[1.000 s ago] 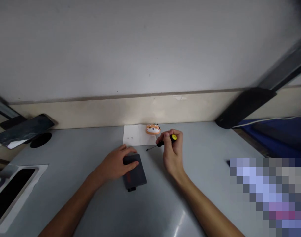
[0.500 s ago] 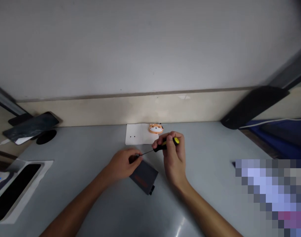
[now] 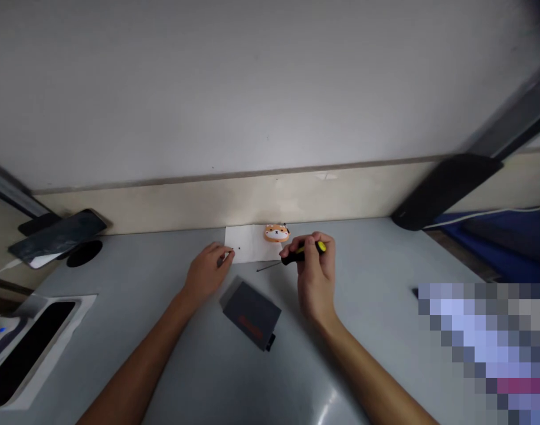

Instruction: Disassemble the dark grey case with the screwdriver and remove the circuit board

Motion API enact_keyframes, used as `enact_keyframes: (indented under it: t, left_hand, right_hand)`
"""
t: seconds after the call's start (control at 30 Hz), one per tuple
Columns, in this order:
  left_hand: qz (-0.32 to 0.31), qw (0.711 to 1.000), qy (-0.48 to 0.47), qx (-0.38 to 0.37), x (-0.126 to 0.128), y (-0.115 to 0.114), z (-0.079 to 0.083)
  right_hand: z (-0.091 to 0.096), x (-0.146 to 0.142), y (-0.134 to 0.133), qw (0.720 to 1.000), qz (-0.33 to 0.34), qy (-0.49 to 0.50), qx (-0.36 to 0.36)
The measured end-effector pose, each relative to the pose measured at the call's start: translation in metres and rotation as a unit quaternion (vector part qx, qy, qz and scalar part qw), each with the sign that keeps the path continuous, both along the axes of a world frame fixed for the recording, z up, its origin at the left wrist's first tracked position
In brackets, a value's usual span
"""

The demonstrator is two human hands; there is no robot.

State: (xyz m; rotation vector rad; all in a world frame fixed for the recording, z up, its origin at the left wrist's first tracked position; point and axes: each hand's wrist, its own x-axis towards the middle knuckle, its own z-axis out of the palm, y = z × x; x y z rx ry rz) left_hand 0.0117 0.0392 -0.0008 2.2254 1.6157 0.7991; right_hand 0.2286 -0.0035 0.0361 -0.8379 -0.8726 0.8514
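The right hand (image 3: pixel 316 273) grasps a yellow-capped screwdriver (image 3: pixel 301 254), its tip pointing left. The left hand (image 3: pixel 205 270) pinches its fingertips at the left edge of the white paper (image 3: pixel 257 247); anything between them is too small to tell. The dark box (image 3: pixel 251 311) lies near, between both wrists, untouched.

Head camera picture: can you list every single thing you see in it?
table: one, grey, fills the foreground
box: one, dark grey, on the table between the hands
paper: one, white, by the wall
animal figure: one, orange, at the paper's far right corner
phone: one, black, propped at far left
screwdriver: one, black and yellow, in the right hand
left hand: one, fingers at the paper's near edge
right hand: one, closed round the screwdriver
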Motion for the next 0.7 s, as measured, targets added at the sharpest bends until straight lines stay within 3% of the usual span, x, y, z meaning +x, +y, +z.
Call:
enact_keyframes:
  t: [0.2, 0.37, 0.57, 0.7]
  left_hand:
    - [0.008, 0.998, 0.058, 0.028, 0.001, 0.009, -0.015]
    - [-0.006, 0.999, 0.022, 0.024, -0.003, 0.007, -0.011]
    - [0.033, 0.999, -0.009, 0.020, -0.012, 0.000, -0.003]
    - [0.013, 1.000, 0.007, 0.013, -0.012, -0.004, -0.006]
  right_hand:
    - [-0.005, -0.002, -0.001, 0.996, -0.008, -0.086, -0.038]
    - [-0.007, -0.001, -0.001, 0.986, -0.031, -0.146, -0.068]
    - [-0.005, 0.007, 0.004, 0.977, -0.076, -0.142, -0.137]
    - [-0.008, 0.014, 0.008, 0.979, -0.071, -0.101, -0.160]
